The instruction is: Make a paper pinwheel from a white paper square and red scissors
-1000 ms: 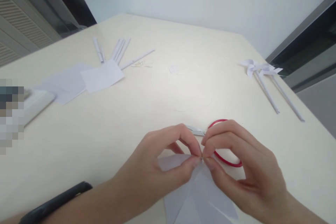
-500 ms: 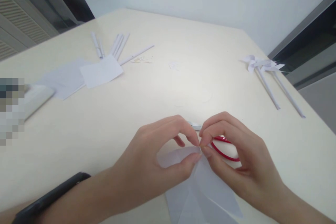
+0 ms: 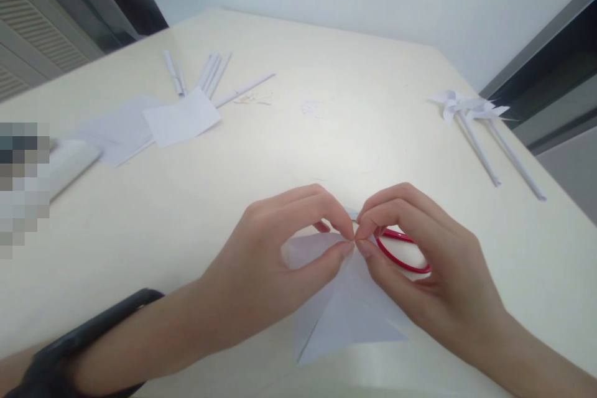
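My left hand (image 3: 265, 255) pinches the edge of a thin white sheet of paper (image 3: 345, 317) between thumb and forefinger. Right beside it, the thumb and fingers of my right hand (image 3: 438, 261) pinch the same spot, so the fingertips of both hands nearly touch. From there the paper spreads down toward me, with creases or cut slits running across it. Scissors with red handles (image 3: 395, 235) lie on the table behind and under my right hand, which partly hides them. Whether a small item sits between the fingertips cannot be made out.
At the right table edge lie two white paper pinwheels (image 3: 476, 109) on rolled sticks. Paper sheets (image 3: 181, 118) and several rolled paper tubes (image 3: 212, 74) lie at the back left, near small thin scraps (image 3: 254, 99). A pixelated object (image 3: 21, 186) is at the far left.
Both hands have risen slightly in view with the paper still pinched. The sheet's lower part has swung up, and its lower corner now shows above the table.
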### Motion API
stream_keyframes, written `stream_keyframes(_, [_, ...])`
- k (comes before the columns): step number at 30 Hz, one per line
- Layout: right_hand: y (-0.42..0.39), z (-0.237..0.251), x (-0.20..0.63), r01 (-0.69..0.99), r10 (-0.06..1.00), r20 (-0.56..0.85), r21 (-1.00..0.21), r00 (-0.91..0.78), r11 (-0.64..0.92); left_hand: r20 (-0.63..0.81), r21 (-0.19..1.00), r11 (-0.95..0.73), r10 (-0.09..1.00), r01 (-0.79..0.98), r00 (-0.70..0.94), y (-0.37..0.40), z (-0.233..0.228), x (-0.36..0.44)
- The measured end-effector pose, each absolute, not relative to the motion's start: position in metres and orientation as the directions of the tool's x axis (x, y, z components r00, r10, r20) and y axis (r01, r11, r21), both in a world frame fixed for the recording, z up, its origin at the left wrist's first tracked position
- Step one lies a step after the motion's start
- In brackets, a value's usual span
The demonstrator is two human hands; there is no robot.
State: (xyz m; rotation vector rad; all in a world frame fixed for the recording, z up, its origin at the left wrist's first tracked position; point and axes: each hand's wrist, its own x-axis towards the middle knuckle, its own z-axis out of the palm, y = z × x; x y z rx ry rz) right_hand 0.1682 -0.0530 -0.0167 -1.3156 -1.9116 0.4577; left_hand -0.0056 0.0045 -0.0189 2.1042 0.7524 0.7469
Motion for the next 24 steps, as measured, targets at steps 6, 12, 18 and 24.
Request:
stream_keyframes(6, [-0.054,-0.018,0.167,0.655,0.9,0.394,-0.632,-0.188,0.414,0.218,0.816,-0.493,0.747,0.301,0.628,0.004,-0.019,-0.006])
stream_keyframes(12, [-0.052,-0.013,0.172,0.658,0.908,0.374,-0.639,-0.187,0.398,0.172,0.851,-0.436,0.758,0.292,0.629,0.006,-0.019,-0.008])
stream_keyframes(18, [-0.04,-0.009,0.204,0.85,0.969,0.181,-0.47,-0.169,0.236,0.053,0.902,-0.304,0.781,0.305,0.622,0.011,-0.022,-0.009])
stream_keyframes(24, [-0.04,-0.017,0.209,0.846,0.968,-0.016,-0.489,-0.251,0.211,0.028,0.842,-0.391,0.718,0.37,0.696,0.011,-0.023,-0.005])
